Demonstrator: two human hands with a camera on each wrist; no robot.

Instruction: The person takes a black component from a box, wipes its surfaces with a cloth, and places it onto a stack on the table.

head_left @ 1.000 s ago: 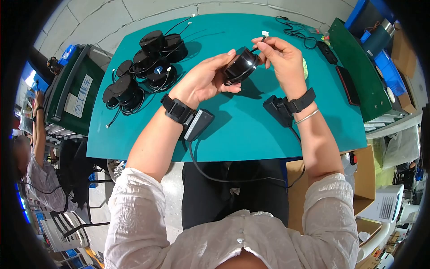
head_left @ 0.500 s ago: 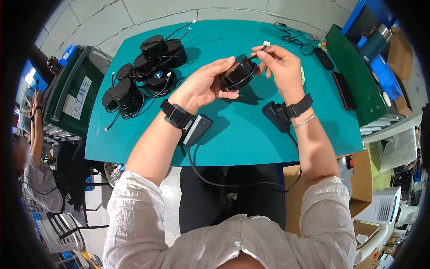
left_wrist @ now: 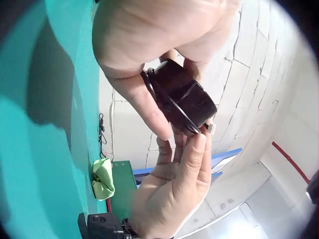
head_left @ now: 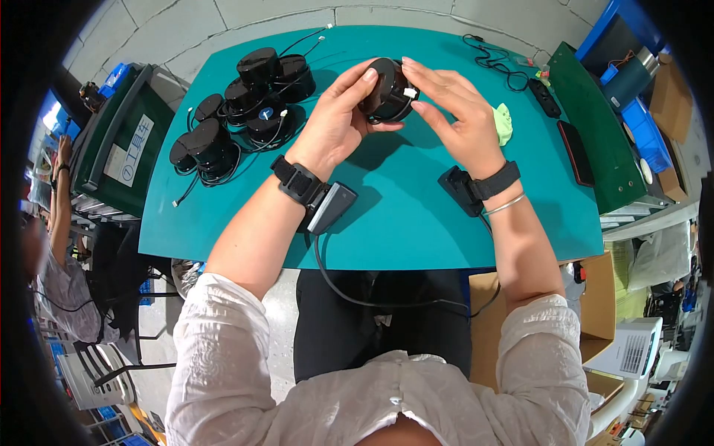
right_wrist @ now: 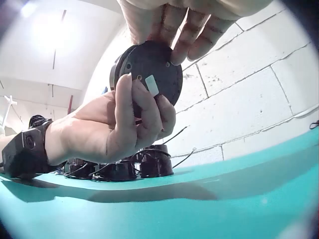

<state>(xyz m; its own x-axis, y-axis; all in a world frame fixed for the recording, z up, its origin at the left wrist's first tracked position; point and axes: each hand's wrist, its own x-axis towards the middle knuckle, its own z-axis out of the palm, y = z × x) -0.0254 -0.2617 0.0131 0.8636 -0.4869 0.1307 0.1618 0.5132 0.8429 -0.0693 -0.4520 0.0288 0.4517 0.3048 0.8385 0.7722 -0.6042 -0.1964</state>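
Observation:
My left hand [head_left: 332,126] grips a round black device [head_left: 382,89] by its sides, above the table. A thin black cable runs round its rim, and a white plug [head_left: 410,94] shows at the right side. Close against that side is my right hand [head_left: 462,111], its fingers fairly straight and their tips at the edge of the device. The left wrist view shows the cable loop round the device [left_wrist: 182,97] and the right thumb by the plug [left_wrist: 212,129]. In the right wrist view, a flat face with a pale label [right_wrist: 152,85] is visible.
Several similar black devices [head_left: 208,141] with cables stand grouped at the left of the green table [head_left: 357,230]. On the right are a light green cloth [head_left: 503,124], a power strip [head_left: 544,97], a dark red-edged phone-like slab [head_left: 576,152] and a coiled cord [head_left: 494,56].
My right hand has let go of the cable end it pinched and now lies against the device. The plug has come down from above the fingers to the device's side, and the device is turned more upright.

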